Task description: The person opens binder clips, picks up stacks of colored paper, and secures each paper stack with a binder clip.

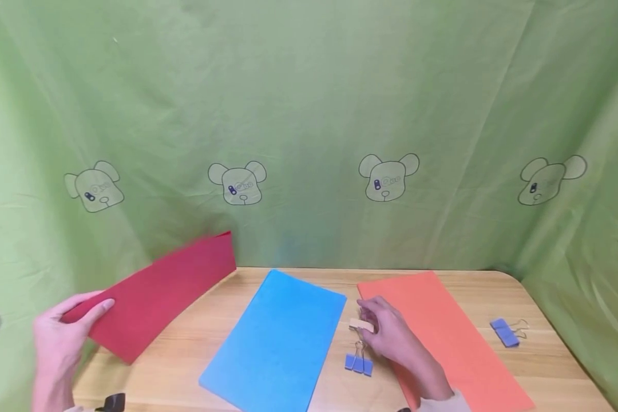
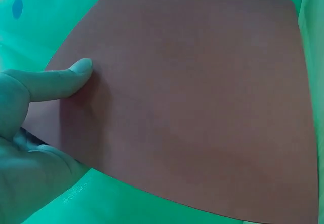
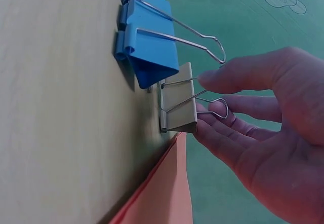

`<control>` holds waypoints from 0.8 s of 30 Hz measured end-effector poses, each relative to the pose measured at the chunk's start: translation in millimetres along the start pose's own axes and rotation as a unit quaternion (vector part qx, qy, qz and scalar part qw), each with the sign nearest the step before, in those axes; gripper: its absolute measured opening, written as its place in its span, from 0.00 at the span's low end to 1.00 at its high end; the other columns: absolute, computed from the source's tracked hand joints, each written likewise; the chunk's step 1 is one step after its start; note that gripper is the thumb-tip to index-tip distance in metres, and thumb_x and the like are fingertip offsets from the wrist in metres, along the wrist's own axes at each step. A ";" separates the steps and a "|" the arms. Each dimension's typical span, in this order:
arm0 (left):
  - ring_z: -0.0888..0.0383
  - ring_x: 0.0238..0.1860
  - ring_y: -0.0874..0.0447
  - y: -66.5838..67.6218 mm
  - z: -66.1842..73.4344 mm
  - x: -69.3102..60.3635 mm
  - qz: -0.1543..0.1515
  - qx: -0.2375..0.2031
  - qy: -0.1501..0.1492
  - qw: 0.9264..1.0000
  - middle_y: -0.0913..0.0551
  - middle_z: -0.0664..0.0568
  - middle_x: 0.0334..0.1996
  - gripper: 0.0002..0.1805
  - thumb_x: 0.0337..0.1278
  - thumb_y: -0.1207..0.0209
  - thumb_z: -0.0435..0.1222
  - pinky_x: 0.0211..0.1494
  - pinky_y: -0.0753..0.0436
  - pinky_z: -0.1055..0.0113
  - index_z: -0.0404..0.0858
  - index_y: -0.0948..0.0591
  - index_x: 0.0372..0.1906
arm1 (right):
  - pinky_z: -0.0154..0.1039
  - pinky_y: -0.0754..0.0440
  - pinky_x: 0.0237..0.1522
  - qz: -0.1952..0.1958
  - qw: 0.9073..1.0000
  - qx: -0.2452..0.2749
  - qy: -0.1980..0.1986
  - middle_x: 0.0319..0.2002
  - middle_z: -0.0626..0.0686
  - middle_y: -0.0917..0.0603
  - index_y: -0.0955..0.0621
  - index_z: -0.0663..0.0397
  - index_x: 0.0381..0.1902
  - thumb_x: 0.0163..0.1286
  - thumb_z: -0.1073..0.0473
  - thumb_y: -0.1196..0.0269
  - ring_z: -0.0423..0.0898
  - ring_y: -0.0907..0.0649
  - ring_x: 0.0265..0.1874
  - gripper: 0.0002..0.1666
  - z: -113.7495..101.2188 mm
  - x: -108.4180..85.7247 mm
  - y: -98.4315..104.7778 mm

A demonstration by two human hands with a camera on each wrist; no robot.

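Gripped by the left hand (image 1: 62,335) at the lower left of the head view, the red paper (image 1: 159,292) is held tilted, its far end raised before the green curtain (image 1: 309,114). The thumb is laid across its face, and the other fingers are tucked behind. By the right hand (image 1: 393,335), right of centre and low in the frame, a cream clip (image 1: 361,325) is pinched between thumb and fingers; in the right wrist view, its wire handles are reached by the fingertips.

Four animal faces (image 1: 237,186) are printed in a row across the middle of the curtain, each marked with a small dark blue shape and faint loops in which no word can be made out.

On the wooden table (image 1: 543,360), blue paper (image 1: 278,340) is laid at lower centre, and orange paper (image 1: 458,343) at lower right, partly covered by the right forearm. One blue clip (image 1: 358,364) is seen just below the cream one; another blue clip (image 1: 505,333) is placed farther right.
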State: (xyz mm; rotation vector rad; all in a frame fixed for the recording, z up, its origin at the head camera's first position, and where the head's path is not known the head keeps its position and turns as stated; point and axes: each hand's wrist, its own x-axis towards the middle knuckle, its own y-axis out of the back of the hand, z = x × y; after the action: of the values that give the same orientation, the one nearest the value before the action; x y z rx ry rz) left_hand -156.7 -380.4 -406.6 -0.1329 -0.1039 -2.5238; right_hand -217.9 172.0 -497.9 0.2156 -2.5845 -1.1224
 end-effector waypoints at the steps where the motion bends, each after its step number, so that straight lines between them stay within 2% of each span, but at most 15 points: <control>1: 0.66 0.25 0.13 -0.2 -0.2 0.3 -0.004 0.006 0.000 1.000 0.11 0.61 0.26 0.16 0.47 0.22 0.27 0.31 0.18 0.79 0.38 0.09 0.44 | 0.44 0.16 0.53 0.001 1.000 0.003 -0.003 0.46 0.53 0.19 0.21 0.68 0.61 0.56 0.72 0.28 0.48 0.16 0.47 0.33 -0.2 -0.2 0.2; 6: 0.64 0.25 0.13 -1.3 -4.3 1.9 -0.032 0.004 -0.007 0.999 0.11 0.60 0.26 0.15 0.50 0.24 0.27 0.32 0.19 0.77 0.38 0.09 0.45 | 0.45 0.16 0.54 0.002 1.000 0.015 -0.017 0.47 0.54 0.17 0.20 0.66 0.57 0.54 0.75 0.29 0.51 0.14 0.48 0.30 -2.9 -0.5 1.2; 9: 0.64 0.25 0.13 -1.8 -8.6 3.3 -0.044 -0.004 0.005 0.999 0.11 0.59 0.26 0.11 0.53 0.25 0.29 0.33 0.19 0.77 0.42 0.09 0.42 | 0.46 0.16 0.54 0.000 1.000 0.017 -0.026 0.47 0.55 0.16 0.20 0.65 0.56 0.53 0.76 0.28 0.52 0.14 0.48 0.30 -5.1 0.1 1.9; 13: 0.66 0.26 0.15 -3.9 -18.1 6.2 -0.035 0.035 0.030 0.998 0.13 0.62 0.23 0.08 0.56 0.26 0.34 0.33 0.20 0.78 0.52 0.12 0.34 | 0.48 0.17 0.55 -0.010 0.999 0.022 -0.040 0.46 0.55 0.14 0.19 0.64 0.56 0.53 0.76 0.27 0.53 0.14 0.49 0.30 -8.0 0.4 2.2; 16: 0.68 0.28 0.16 -6.6 -29.1 9.3 -0.036 0.058 0.034 0.997 0.14 0.65 0.25 0.10 0.56 0.25 0.35 0.35 0.22 0.79 0.52 0.16 0.35 | 0.48 0.17 0.56 -0.018 0.999 0.023 -0.044 0.47 0.54 0.14 0.19 0.62 0.56 0.54 0.76 0.27 0.52 0.14 0.50 0.30 -9.4 0.4 2.3; 19: 0.69 0.31 0.17 -8.7 -43.8 13.2 -0.054 0.029 0.033 0.998 0.15 0.65 0.29 0.14 0.56 0.27 0.31 0.39 0.22 0.80 0.50 0.18 0.40 | 0.49 0.18 0.57 -0.019 0.999 0.017 -0.042 0.48 0.54 0.14 0.20 0.63 0.59 0.54 0.75 0.27 0.53 0.15 0.51 0.32 -9.9 0.0 2.8; 24: 0.70 0.34 0.17 -8.2 -68.7 18.7 -0.104 -0.007 0.030 0.994 0.15 0.67 0.33 0.16 0.61 0.31 0.28 0.42 0.22 0.81 0.53 0.19 0.43 | 0.52 0.19 0.59 -0.013 0.999 0.004 -0.037 0.48 0.53 0.15 0.24 0.64 0.65 0.56 0.72 0.26 0.53 0.16 0.52 0.37 -10.5 -1.3 4.8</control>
State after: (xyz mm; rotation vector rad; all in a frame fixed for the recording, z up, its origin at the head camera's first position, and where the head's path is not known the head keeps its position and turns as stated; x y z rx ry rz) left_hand -181.6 -391.6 -472.8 -0.0549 -0.0797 -2.7334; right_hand -213.1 168.4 -487.9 0.2126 -2.6587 -1.1503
